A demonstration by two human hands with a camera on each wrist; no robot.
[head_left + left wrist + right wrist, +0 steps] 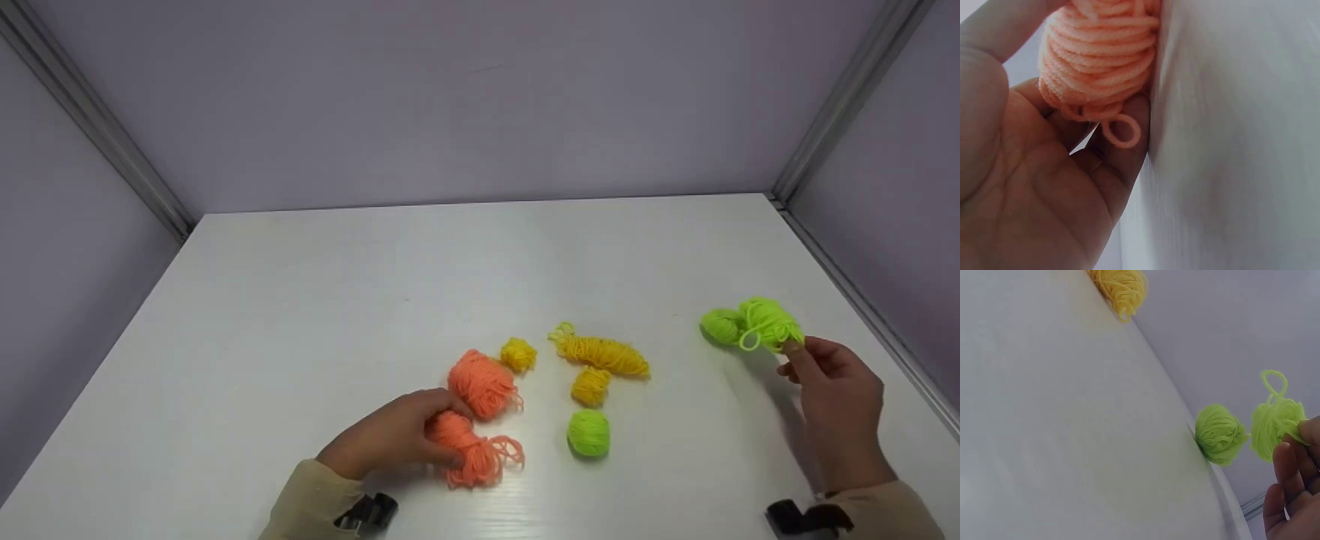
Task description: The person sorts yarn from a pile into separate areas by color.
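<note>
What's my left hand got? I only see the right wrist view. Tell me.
Observer: The left hand grips an orange yarn bundle on the white table.
Operator: Report what lies beside it.
Observer: A second orange bundle lies just behind the held one; I cannot tell if they touch.
Operator: Count the green ones for me.
Observer: Three: the right hand pinches one, another is beside it, and a green ball lies alone near the front.
</note>
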